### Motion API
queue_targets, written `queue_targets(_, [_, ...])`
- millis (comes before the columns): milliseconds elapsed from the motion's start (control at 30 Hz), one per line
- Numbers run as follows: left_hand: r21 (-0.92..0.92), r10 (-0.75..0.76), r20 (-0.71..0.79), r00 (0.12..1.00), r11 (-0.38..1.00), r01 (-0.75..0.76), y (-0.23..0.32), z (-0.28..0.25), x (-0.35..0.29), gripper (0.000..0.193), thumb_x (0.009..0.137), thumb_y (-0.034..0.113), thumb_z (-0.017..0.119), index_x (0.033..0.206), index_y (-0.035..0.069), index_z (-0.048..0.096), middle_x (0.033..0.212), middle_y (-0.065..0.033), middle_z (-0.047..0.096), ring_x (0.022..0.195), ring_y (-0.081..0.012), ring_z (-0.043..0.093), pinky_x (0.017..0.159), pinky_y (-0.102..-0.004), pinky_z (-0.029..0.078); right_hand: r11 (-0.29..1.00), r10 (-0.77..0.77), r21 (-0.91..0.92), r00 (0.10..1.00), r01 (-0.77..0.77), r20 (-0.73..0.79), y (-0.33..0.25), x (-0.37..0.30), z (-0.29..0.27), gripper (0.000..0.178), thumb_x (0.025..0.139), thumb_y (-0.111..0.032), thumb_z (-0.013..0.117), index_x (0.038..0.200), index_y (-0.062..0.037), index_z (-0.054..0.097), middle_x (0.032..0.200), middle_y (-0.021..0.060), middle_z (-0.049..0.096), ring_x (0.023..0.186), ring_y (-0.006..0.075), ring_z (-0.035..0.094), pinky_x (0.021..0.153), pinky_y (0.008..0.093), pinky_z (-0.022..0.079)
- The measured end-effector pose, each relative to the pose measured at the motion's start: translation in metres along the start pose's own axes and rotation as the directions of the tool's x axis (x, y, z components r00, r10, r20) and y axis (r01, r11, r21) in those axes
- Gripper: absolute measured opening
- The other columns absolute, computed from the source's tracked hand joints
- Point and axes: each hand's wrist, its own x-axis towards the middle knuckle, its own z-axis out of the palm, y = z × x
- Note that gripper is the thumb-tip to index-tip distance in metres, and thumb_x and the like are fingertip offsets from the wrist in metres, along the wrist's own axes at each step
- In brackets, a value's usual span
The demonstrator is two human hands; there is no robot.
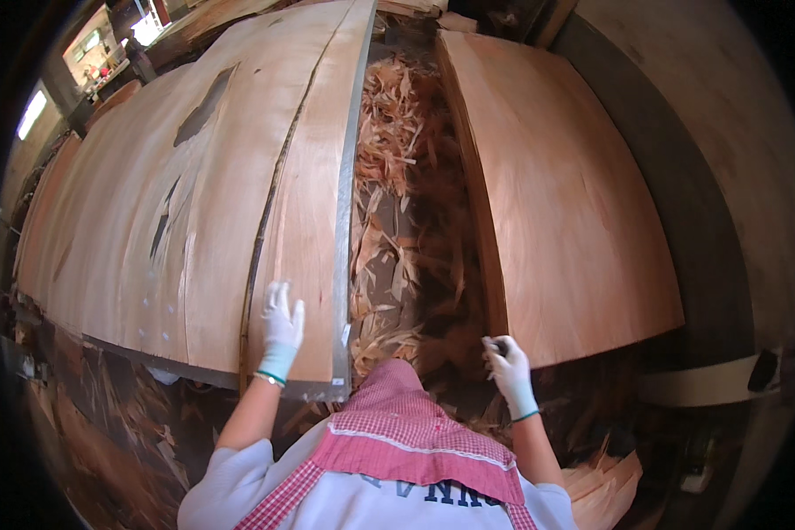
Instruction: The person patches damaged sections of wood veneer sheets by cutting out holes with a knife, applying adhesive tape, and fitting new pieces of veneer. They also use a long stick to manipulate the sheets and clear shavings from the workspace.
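My left hand, in a white glove, lies with its fingers stretched out on a narrow strip of wood veneer. Left of it a long dark split parts this strip from the wide veneer sheets on the table, which have ragged holes. A straight metal edge runs along the table's right side. My right hand, also gloved, is closed around a small dark object whose kind I cannot make out. It is beside the near left corner of a veneer stack.
Torn veneer strips fill the gap between the table and the stack. More scraps cover the floor at the near left, and curled pieces lie at the near right. A wall stands beyond the stack.
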Motion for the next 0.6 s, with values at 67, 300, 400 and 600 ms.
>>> queue_targets(67, [-0.160, 0.077, 0.079, 0.994, 0.985, -0.064, 0.059, 0.010, 0.008, 0.045, 0.091, 0.017, 0.059, 0.131, 0.000, 0.048, 0.132, -0.0211, 0.052, 0.126, -0.0365, 0.047, 0.108, -0.0427, 0.036, 0.992, -0.098, -0.061, 0.986, 0.107, 0.132, -0.009, 0.042, 0.016, 0.017, 0.093, -0.022, 0.065, 0.096, -0.0065, 0.060, 0.073, -0.0015, 0.058, 0.059, 0.0047, 0.051, 0.046, 0.0211, 0.039])
queue_targets(300, [-0.792, 0.113, 0.574, 0.811, 0.330, 0.514, 0.193, 0.056, 0.076, 0.045, 0.097, 0.012, 0.055, 0.138, -0.001, 0.043, 0.129, -0.0112, 0.055, 0.122, -0.0178, 0.051, 0.105, -0.0327, 0.040, 0.850, -0.406, -0.103, 0.767, 0.517, 0.498, -0.102, 0.162, 0.074, 0.019, 0.090, -0.011, 0.062, 0.105, -0.0017, 0.055, 0.080, 0.0177, 0.061, 0.068, 0.0250, 0.060, 0.066, 0.0335, 0.049])
queue_targets(400, [-0.790, 0.153, 0.610, 0.778, 0.196, 0.581, 0.219, 0.067, 0.140, 0.044, 0.096, 0.010, 0.056, 0.137, -0.001, 0.043, 0.126, -0.0091, 0.056, 0.120, -0.0157, 0.052, 0.104, -0.0296, 0.040, 0.837, -0.379, -0.140, 0.745, 0.529, 0.548, -0.145, 0.217, 0.077, 0.018, 0.089, -0.010, 0.061, 0.103, -0.0010, 0.054, 0.080, 0.0218, 0.059, 0.069, 0.0346, 0.059, 0.066, 0.0357, 0.049])
queue_targets(600, [-0.853, 0.080, 0.514, 0.854, 0.153, 0.499, 0.239, 0.119, 0.265, 0.021, 0.093, 0.011, 0.063, 0.112, 0.001, 0.060, 0.105, -0.0021, 0.063, 0.100, -0.0100, 0.059, 0.091, -0.0252, 0.047, 0.823, -0.367, -0.160, 0.725, 0.545, 0.583, -0.213, 0.334, 0.090, 0.017, 0.091, -0.011, 0.059, 0.106, -0.0033, 0.057, 0.076, 0.0152, 0.061, 0.069, 0.0173, 0.061, 0.066, 0.0315, 0.050])
